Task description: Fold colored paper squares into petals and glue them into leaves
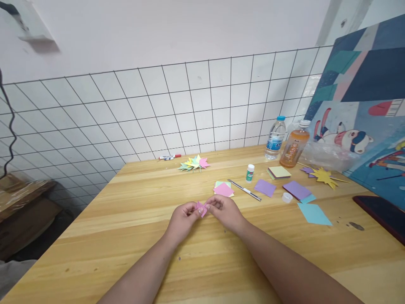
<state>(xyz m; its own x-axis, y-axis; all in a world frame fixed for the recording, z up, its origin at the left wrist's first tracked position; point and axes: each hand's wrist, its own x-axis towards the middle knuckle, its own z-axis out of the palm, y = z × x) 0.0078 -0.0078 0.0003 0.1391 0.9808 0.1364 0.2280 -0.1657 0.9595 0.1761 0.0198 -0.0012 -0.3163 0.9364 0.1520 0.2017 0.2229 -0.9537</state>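
Note:
A small piece of folded pink paper [201, 207] is pinched between both hands just above the wooden table. My left hand [184, 217] grips its left side with thumb and fingers. On the right side, my right hand [225, 211] is closed on the same paper. The folds partly hide behind my fingertips. Just beyond the hands lies a stack of square paper sheets [224, 189], pink on top with green and yellow edges showing. Beside that stack, a slim utility knife [245, 190] lies diagonally.
Further right are a glue stick [249, 173], its white cap [287, 197], purple sheets [265, 188], a blue sheet [314, 214] and yellow paper [279, 172]. Folded paper stars [194, 163] and markers [170, 157] lie at the back. Two bottles [275, 138] stand near the wall.

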